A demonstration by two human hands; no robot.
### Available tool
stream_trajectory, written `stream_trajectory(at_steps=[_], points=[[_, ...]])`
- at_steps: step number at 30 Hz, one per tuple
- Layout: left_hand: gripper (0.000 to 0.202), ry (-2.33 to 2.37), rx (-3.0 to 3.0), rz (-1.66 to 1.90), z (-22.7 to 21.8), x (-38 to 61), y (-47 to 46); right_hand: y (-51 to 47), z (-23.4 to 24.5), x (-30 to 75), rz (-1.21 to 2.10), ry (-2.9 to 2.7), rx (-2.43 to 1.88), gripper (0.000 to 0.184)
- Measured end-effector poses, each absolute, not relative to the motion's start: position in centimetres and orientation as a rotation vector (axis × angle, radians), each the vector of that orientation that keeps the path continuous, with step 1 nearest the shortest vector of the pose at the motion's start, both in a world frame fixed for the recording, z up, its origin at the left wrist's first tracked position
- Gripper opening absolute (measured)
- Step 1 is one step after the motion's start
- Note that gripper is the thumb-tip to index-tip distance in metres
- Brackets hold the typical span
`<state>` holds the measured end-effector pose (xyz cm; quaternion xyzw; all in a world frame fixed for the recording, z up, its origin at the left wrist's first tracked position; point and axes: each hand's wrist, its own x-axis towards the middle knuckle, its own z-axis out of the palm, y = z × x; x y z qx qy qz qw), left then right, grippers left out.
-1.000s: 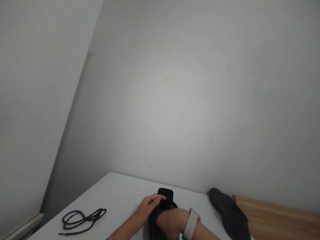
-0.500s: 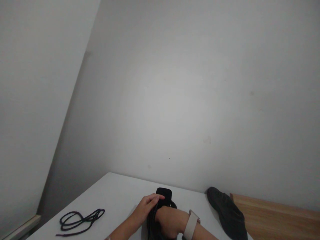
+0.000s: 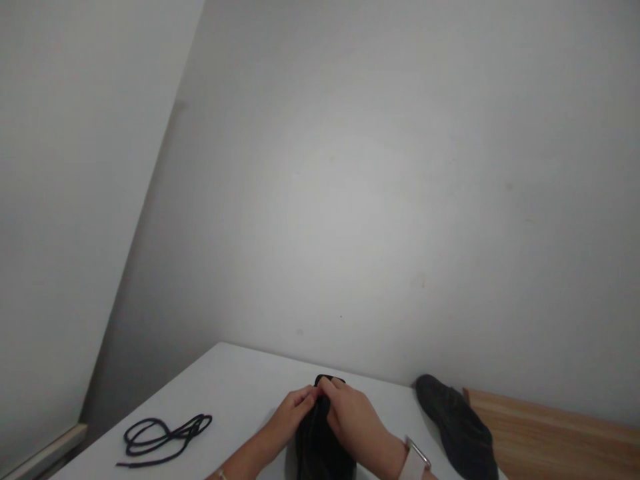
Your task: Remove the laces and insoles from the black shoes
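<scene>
A black shoe [image 3: 325,450] stands on the white table at the bottom middle, its tongue end pointing away from me. My left hand [image 3: 293,415] is closed at the shoe's upper left edge, thumb and fingertips pressed together. From the other side my right hand [image 3: 353,413] reaches over the shoe, its fingers closed near the tongue and meeting the left fingertips. Whatever thin part lies between the fingertips is too small to make out. A light watch strap [image 3: 414,463] circles the right wrist. To the left lies a loose dark shoelace [image 3: 167,440] in loops.
A second dark shoe [image 3: 455,423] lies at the table's right edge, against the wall. Beyond it is a wooden board [image 3: 555,433]. The white table [image 3: 250,373] meets a grey wall [image 3: 350,200] at the back.
My right hand has moved up and away from inside the shoe's opening area to the tongue end, beside the left fingertips. My left hand has stayed nearly in place.
</scene>
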<state>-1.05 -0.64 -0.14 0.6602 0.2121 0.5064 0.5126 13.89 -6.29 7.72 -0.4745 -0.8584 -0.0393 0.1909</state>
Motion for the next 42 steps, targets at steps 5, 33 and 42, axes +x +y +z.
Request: stream_trajectory(at_steps=[5,33,42], points=[[0.042,0.561,1.668,1.264,-0.4,-1.0,-0.4,-6.5,7.7,15.5,0.218,-2.344,-1.115,0.025],[0.043,0.607,1.678,1.215,0.9,-1.2,-1.4,-9.2,14.2,16.9,-0.059,-2.128,-1.049,0.032],[0.044,0.663,1.604,1.289,0.1,-1.4,-1.2,-13.7,20.6,15.5,-0.293,-1.783,-0.883,0.017]])
